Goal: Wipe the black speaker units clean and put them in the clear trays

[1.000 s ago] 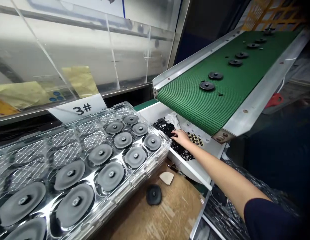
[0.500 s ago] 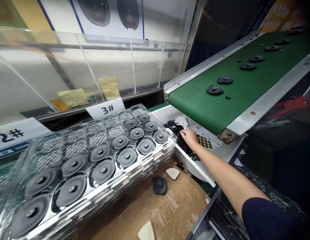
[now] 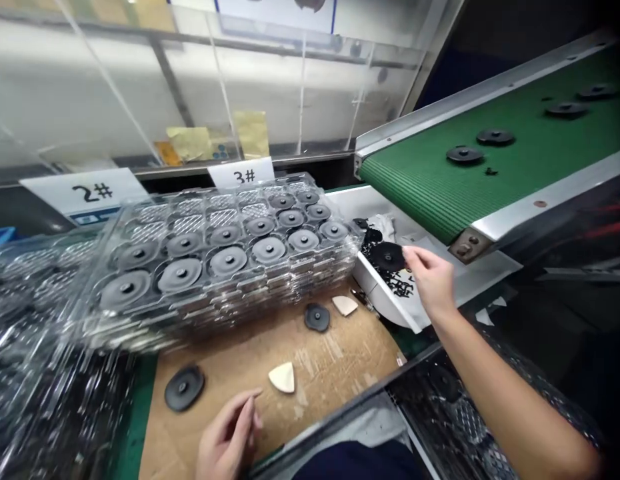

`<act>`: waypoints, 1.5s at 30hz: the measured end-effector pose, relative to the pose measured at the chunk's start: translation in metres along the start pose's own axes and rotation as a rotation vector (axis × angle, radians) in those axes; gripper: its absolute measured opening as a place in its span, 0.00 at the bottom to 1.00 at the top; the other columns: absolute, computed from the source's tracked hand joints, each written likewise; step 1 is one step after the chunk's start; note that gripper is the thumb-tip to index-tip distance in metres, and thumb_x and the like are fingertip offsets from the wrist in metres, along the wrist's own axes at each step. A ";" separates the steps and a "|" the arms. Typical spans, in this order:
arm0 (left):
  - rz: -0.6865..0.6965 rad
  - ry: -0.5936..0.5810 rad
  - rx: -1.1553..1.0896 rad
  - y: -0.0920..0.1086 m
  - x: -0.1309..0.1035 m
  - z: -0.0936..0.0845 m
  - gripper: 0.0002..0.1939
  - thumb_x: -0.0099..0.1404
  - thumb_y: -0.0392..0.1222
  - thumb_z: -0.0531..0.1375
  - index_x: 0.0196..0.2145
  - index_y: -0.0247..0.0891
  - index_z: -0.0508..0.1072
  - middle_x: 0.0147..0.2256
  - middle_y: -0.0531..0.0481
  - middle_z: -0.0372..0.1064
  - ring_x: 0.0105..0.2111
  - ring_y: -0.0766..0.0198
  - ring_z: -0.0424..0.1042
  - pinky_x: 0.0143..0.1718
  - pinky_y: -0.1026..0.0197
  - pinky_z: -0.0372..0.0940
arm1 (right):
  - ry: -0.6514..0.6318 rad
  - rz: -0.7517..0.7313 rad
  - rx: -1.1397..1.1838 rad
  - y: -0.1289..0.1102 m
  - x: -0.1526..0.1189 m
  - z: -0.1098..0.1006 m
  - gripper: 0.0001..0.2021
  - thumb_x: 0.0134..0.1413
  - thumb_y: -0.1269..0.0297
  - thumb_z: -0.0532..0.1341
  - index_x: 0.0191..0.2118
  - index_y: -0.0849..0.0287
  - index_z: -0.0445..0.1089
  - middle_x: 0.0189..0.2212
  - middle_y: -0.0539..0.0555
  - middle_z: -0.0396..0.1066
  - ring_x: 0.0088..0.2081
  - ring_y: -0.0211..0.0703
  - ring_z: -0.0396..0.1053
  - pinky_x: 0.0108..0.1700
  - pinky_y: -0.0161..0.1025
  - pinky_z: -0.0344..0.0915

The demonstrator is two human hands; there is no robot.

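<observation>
My right hand [image 3: 433,280] pinches the edge of a black round disc with a small central stub [image 3: 387,256], holding it over the white tray [image 3: 397,305] of small black parts. My left hand [image 3: 230,433] is low over the brown board [image 3: 335,363], fingers loosely curled and a little apart, with nothing visible in it. Near it lie a dark grey disc [image 3: 185,387] and a cream wedge-shaped pad [image 3: 283,377]. Farther back on the board are another dark disc [image 3: 317,317] and a second cream pad [image 3: 345,305].
A stack of clear plastic blister trays [image 3: 310,263] holds several grey discs in its pockets. At the right, a green conveyor belt [image 3: 430,190] carries more discs. Signs marked 2# [image 3: 87,193] and 3# [image 3: 243,175] stand behind. Blurred clear trays [image 3: 40,373] are at left.
My right hand has risen out of the small parts and now holds a black disc. My left hand has come into view at the bottom. The view has shifted downward and left.
</observation>
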State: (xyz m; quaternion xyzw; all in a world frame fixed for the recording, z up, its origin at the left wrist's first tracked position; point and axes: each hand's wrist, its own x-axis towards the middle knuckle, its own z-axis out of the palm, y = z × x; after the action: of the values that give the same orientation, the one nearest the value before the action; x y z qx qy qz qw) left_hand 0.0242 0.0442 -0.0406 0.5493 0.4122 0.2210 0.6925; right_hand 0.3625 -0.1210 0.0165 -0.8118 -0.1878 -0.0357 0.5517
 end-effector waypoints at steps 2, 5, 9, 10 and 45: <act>0.004 -0.178 -0.146 0.014 -0.005 0.013 0.08 0.55 0.43 0.63 0.32 0.37 0.76 0.18 0.54 0.69 0.20 0.70 0.65 0.22 0.70 0.61 | -0.062 -0.029 0.082 -0.025 -0.037 -0.003 0.13 0.56 0.56 0.57 0.43 0.58 0.69 0.45 0.54 0.67 0.48 0.47 0.64 0.51 0.46 0.60; -0.018 -0.311 -0.276 0.027 -0.013 0.036 0.18 0.55 0.52 0.60 0.38 0.37 0.73 0.31 0.45 0.76 0.27 0.61 0.73 0.31 0.61 0.67 | -0.405 0.000 0.215 -0.060 -0.091 0.010 0.09 0.52 0.57 0.61 0.34 0.56 0.74 0.34 0.54 0.72 0.38 0.46 0.69 0.43 0.42 0.65; -0.097 -0.423 -0.497 0.030 -0.023 0.045 0.36 0.44 0.58 0.65 0.50 0.43 0.66 0.42 0.42 0.72 0.36 0.53 0.73 0.34 0.56 0.68 | -0.787 0.073 0.351 -0.086 -0.138 0.048 0.11 0.52 0.57 0.61 0.28 0.58 0.75 0.28 0.54 0.72 0.34 0.44 0.69 0.38 0.40 0.66; -0.140 -0.441 -0.561 0.030 -0.025 0.041 0.37 0.44 0.56 0.66 0.51 0.44 0.64 0.44 0.43 0.72 0.37 0.54 0.73 0.34 0.57 0.68 | -0.831 0.092 0.374 -0.088 -0.146 0.058 0.12 0.54 0.57 0.59 0.29 0.59 0.74 0.29 0.54 0.72 0.35 0.43 0.69 0.40 0.40 0.66; -0.265 -0.022 -0.914 0.013 -0.033 -0.055 0.20 0.57 0.40 0.61 0.48 0.41 0.69 0.38 0.47 0.75 0.43 0.59 0.71 0.51 0.56 0.62 | -1.028 -0.453 0.106 -0.156 -0.204 0.156 0.12 0.59 0.70 0.52 0.47 0.59 0.66 0.38 0.53 0.70 0.39 0.37 0.67 0.42 0.34 0.64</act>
State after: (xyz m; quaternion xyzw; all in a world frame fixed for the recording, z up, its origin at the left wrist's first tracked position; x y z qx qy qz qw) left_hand -0.0371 0.0546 -0.0207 0.1333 0.3316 0.2837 0.8898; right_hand 0.0959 0.0169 0.0392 -0.6351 -0.6037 0.2565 0.4079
